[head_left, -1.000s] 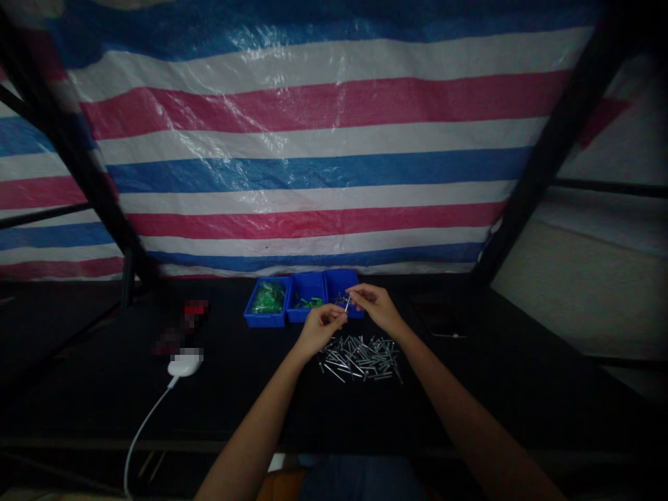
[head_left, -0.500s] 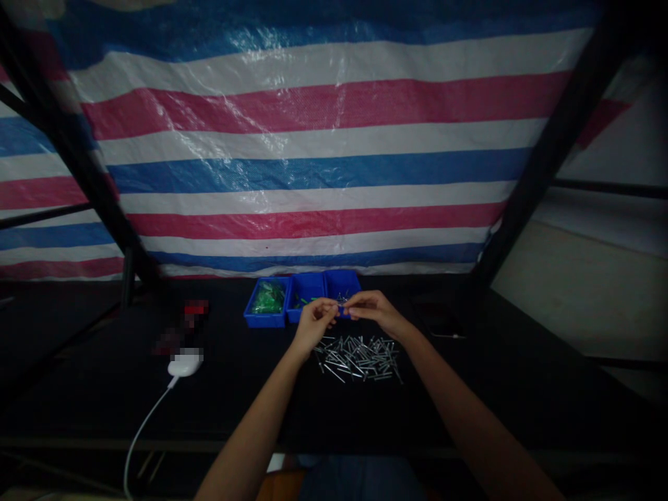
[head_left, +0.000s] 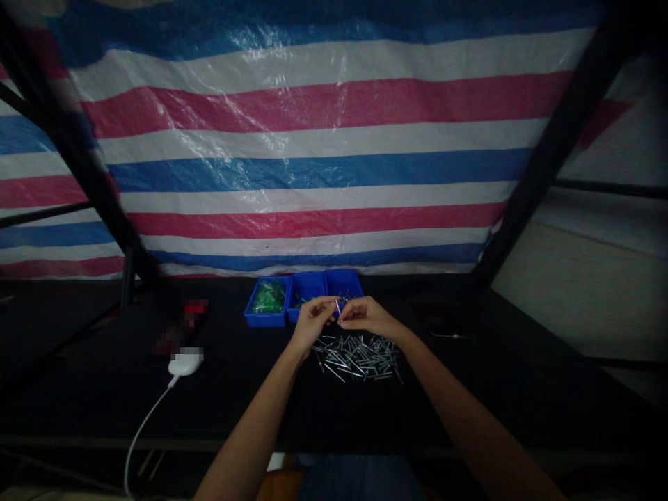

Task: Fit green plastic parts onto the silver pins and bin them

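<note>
My left hand (head_left: 313, 323) and my right hand (head_left: 368, 314) meet in front of several blue plastic bins, their fingertips together on a small metal rivet (head_left: 338, 305). The fingers hide most of it. Just below both hands lies a loose pile of metal rivets (head_left: 358, 360) on the black tabletop (head_left: 104, 410). The right-hand bin (head_left: 351, 281) holds a few metal pieces, the middle bin (head_left: 307, 285) holds small green parts, and the left bin (head_left: 265, 323) holds green parts in a clear bag.
A white computer mouse (head_left: 185, 362) sits left of the hands, its white cable running toward the front edge. A blurred red object (head_left: 194, 307) lies behind it, and a dark phone (head_left: 441, 320) lies at right. A striped tarpaulin (head_left: 313, 174) and black posts stand behind the table.
Both hands have drawn closer together and shifted slightly left and down, with the rivet now held between them in front of the bins.
</note>
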{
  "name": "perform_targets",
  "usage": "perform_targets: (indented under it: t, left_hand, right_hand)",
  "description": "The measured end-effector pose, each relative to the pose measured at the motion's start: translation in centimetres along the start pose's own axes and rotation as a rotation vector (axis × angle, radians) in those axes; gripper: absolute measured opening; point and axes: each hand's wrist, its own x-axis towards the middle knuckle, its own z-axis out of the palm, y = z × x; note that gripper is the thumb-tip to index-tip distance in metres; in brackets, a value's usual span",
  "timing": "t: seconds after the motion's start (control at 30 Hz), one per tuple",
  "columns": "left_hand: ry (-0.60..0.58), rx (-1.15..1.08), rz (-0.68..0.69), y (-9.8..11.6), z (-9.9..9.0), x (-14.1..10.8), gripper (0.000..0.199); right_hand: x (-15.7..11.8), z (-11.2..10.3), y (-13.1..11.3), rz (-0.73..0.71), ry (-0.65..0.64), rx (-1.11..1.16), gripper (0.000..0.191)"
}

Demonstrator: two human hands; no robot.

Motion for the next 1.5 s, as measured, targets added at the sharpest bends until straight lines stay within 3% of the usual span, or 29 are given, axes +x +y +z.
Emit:
perform_targets:
  t: [0.37,0.93,1.17,1.5]
  left_hand:
    - [-0.051,0.084,-0.008,-0.7,0.2,0.1,0.033]
    - [-0.029,0.086,0.031,-0.5,0.3,0.1,0.029]
    - [-0.069,0.216,0.113,-1.0,0.4,0.2,0.026]
    - [-0.092,0.354,0.153,-1.4,0.2,-0.1,0.024]
  right_hand:
    - [0.2,-0.4,0.2,0.0,0.092,0.012,0.033]
    - [0.2,-1.1,0.1,-0.038,0.123,-0.059,0.029]
    - [0.2,-1.9,-0.1,-0.093,0.262,-0.172,0.03]
    - [0.1,-1.7,-0.1,-0.122,0.244,-0.267,0.027]
